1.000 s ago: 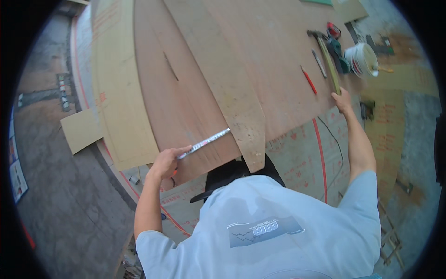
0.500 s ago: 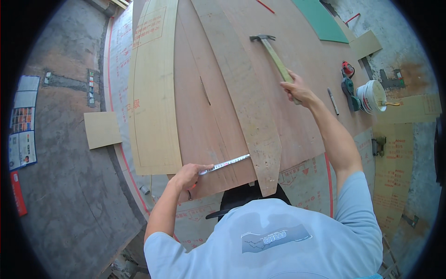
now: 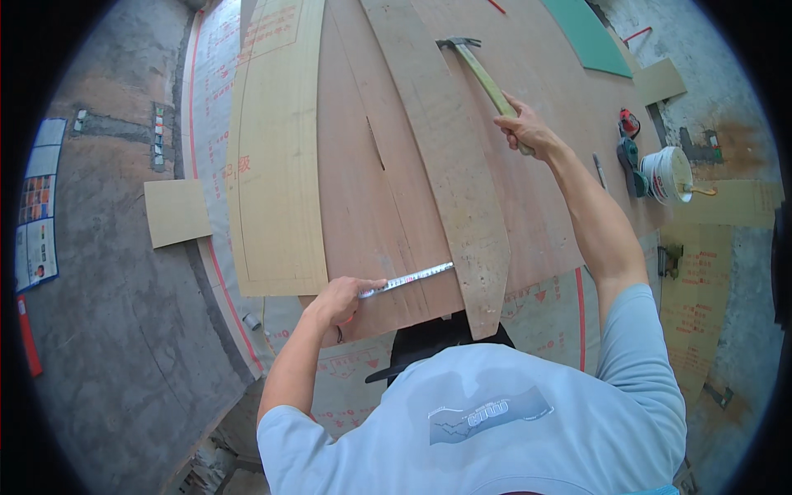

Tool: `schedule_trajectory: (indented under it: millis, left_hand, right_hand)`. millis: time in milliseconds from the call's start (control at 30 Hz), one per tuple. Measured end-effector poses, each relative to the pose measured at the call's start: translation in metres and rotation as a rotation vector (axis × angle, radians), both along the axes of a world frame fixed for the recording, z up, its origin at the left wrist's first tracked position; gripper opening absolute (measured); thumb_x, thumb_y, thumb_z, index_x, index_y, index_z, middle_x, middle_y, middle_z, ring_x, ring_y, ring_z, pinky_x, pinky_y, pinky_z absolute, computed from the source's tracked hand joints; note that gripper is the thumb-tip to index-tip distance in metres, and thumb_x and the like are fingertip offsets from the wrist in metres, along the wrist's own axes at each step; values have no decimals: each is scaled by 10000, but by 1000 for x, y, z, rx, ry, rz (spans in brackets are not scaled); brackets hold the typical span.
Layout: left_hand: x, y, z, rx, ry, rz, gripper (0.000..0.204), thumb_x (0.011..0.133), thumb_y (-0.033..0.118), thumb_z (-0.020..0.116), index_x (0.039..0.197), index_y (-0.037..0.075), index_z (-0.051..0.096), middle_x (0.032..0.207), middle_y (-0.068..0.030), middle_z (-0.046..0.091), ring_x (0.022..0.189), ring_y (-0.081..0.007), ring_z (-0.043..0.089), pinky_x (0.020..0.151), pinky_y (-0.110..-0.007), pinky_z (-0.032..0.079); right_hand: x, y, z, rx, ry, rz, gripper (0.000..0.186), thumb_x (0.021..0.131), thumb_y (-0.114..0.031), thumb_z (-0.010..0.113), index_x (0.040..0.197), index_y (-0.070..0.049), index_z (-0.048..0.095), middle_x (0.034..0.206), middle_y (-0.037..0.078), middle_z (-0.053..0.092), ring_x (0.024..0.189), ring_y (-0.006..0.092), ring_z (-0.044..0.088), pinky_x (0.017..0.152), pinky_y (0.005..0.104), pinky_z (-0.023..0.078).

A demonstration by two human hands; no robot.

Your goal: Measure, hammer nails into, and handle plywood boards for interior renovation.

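Note:
My left hand [image 3: 332, 301] is closed around a tape measure whose case is mostly hidden under the palm. Its silver blade [image 3: 408, 278] runs out to the right, the index finger lying along it. The blade's end meets the left edge of a long, narrow, worn board [image 3: 445, 148] with a tapered near end. My right hand [image 3: 528, 132] grips a claw hammer [image 3: 487, 81] by its yellow-green handle. The hammer head is close to the right edge of the narrow board; whether it touches is unclear. Under these lies a large pinkish plywood sheet [image 3: 388, 214].
A pale yellow board [image 3: 276, 165] lies along the left. Farther right are a green panel [image 3: 590, 33], a marker [image 3: 599, 171], a dark green power tool [image 3: 631, 165] and a white bucket [image 3: 664, 175] with a brush. A black object [image 3: 437, 334] sits under the sheet's near edge.
My right hand has moved the hammer left and farther away, bringing its head nearer the narrow board. The left hand and tape keep their place, while the whole view has shifted slightly.

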State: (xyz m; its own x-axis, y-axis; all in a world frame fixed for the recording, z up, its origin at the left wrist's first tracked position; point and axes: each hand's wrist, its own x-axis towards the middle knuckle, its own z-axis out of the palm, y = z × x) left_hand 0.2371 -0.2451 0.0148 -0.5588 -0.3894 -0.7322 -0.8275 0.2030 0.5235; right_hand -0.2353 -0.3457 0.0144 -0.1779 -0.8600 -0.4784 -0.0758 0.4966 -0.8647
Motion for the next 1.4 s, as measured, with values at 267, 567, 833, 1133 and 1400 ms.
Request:
schedule_trajectory:
  millis: [267,567,833,1133,1400]
  left_hand:
    - [5,1,-3,116,8,91,735,769,-156,421,1357,236,627,946,-249,661,778,-321,642,757,-402,522]
    - [7,-14,-24,124,92,-19,649,849,-127,404,1364,204,620,1059,-213,680,817,-317,628,809,-371,520]
    - [6,-20,-28,202,76,-20,612,914,-101,392,1378,233,611,1106,-171,687,775,-265,604,794,-353,523]
    - [8,-21,-31,240,39,-10,607,926,-89,388,1380,246,612,1079,-155,686,781,-240,610,785,-353,522]
    - [10,-22,-36,240,29,-21,603,927,-92,384,1376,234,618,1060,-147,683,774,-229,617,781,-357,525]
  right_hand:
    - [25,126,29,-182,478,-11,732,904,-112,674,1536,-54,310,744,22,586,509,79,534,451,255,423]
    - [48,278,47,198,-263,-255,620,958,-105,583,1518,-100,316,685,-25,441,455,63,447,428,224,402]
    - [87,370,45,292,-127,-304,753,973,-98,561,1605,-139,154,675,-23,455,444,48,412,413,199,386]
    - [102,369,42,351,-156,-287,765,969,-72,563,1609,-163,152,659,-29,463,446,44,416,414,200,388]
    - [98,365,42,364,-59,-247,765,961,-59,564,1608,-154,167,695,-29,487,457,36,413,416,200,378]
